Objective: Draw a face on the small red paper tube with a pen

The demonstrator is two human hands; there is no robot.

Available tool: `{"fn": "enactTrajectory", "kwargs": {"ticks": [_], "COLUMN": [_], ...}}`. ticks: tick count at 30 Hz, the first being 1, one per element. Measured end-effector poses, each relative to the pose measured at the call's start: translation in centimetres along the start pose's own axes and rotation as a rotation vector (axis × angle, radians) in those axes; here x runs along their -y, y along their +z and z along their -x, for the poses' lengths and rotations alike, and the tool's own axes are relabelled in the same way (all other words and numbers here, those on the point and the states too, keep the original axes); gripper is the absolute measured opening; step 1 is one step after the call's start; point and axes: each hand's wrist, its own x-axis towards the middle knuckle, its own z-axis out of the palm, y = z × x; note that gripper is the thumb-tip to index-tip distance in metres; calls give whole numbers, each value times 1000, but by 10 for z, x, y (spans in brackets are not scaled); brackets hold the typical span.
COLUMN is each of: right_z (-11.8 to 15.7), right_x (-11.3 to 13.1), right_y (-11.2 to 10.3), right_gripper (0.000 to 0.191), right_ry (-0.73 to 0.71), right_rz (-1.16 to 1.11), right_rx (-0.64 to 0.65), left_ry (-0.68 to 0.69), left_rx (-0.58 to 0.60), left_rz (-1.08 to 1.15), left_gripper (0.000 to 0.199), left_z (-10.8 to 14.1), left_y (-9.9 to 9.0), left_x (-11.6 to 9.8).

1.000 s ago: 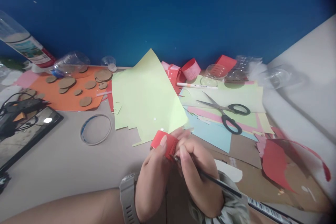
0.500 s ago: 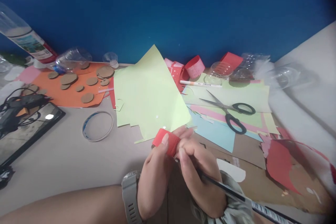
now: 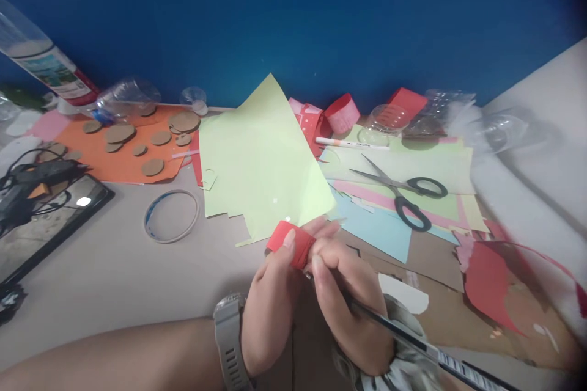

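Near the front of the table, a small red paper piece [image 3: 285, 237], curved like a band, is held in my left hand [image 3: 268, 314], with the thumb lying on top of it. My right hand [image 3: 355, 299] is closed against the band's right end, its thumb and index finger pinched together. Through that right hand runs a slim dark pen [image 3: 413, 342] with a barcode label, slanting down to the lower right. Its tip is hidden among the fingers. Just beyond both hands lies a large pale green sheet [image 3: 261, 165].
Black-handled scissors [image 3: 397, 186] lie open on coloured papers at right, below a white marker [image 3: 351, 143]. A tape ring [image 3: 172, 215], cardboard discs on orange paper [image 3: 160, 170] and a phone-like slab [image 3: 50, 226] are at left. Plastic bottles [image 3: 128, 99] stand along the blue wall [image 3: 293, 18].
The view has shifted slightly, moving the table things up a little in the picture. Both hands keep their hold on the red paper and the pen, almost unmoved.
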Motion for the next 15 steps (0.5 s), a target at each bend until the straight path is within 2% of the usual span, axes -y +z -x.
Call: {"fn": "enactTrajectory", "kwargs": {"ticks": [8,15], "right_z": [0,1], "right_x": [1,1], "right_y": [3,0], "right_gripper": [39,38], "right_ry": [54,34], "right_rz": [5,-20], "right_rx": [-51,16], "left_ry": [-13,-16], "left_rx": [-2,-22], "left_rz": [47,-57], "left_gripper": [48,46], "left_z": [-1,3], "left_y": [2,1], "left_x": [0,-2]}}
